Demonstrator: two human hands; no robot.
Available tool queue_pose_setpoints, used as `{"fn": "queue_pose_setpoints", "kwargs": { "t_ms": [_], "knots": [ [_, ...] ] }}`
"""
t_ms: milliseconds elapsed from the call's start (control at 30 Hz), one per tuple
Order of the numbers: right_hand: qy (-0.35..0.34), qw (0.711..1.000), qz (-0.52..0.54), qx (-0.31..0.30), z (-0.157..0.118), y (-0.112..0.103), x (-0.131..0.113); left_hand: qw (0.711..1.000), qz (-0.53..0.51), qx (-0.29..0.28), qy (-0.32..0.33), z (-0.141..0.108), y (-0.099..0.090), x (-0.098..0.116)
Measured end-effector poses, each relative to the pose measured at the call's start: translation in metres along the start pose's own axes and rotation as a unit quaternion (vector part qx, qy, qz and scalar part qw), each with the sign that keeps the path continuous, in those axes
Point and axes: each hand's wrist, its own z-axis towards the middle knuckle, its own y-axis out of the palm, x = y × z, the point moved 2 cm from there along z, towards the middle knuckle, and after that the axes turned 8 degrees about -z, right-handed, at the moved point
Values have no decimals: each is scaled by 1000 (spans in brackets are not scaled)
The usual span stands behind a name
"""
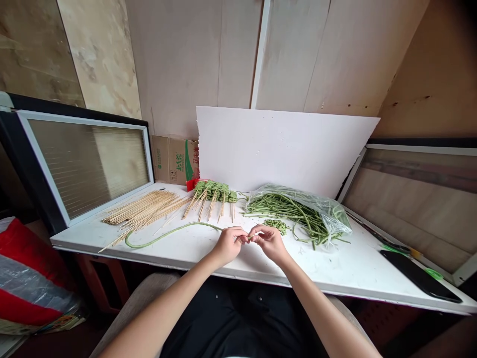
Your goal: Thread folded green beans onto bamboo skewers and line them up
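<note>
One long green bean [167, 231] curves across the white table from the bamboo skewers into my left hand [228, 244], whose fingers are closed round it. My right hand [269, 241] pinches the same bean's end, and the fingertips of both hands nearly meet. Just behind my right hand lies a small heap of short bean pieces [276, 226]. To its right, a clear plastic bag [324, 204] holds a bundle of long beans [276, 205]. Skewered, folded beans [214, 190] are piled behind my left hand, their sticks pointing toward me.
Loose bamboo skewers [149, 206] lie at the left of the table [298, 268]. A cardboard box [173, 159] and a white board [279, 149] stand at the back. On the right lies a black phone [419, 276]. Framed ribbed panels [89, 164] flank the table.
</note>
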Motion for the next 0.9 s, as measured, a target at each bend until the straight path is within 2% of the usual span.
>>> {"fn": "queue_pose_setpoints", "kwargs": {
  "t_ms": [100, 200, 333, 433, 600, 700, 900],
  "knots": [
    [13, 999, 41, -8, -2, 4, 9, 1000, -8, -13, -13, 0, 1, -1],
    [17, 999, 35, 4, -2, 6, 12, 1000, 5, -12, -18, 0, -1, -3],
    [-10, 995, -97, 25, 0, -1, 4, 997, 69, 27, 9, 2, -7, -6],
    [-50, 974, -218, 18, 0, -5, -6, 993, 105, 41, 27, 2, -11, -8],
    [-93, 949, -298, 36, -2, -1, -9, 992, 120, 31, 28, 0, -9, -10],
    [-94, 949, -294, 65, -3, 4, -6, 996, 80, 24, 17, -1, -6, -10],
    [-12, 984, -166, 69, -4, 9, 3, 999, 22, 38, 12, -1, -4, -14]
  ]
}}
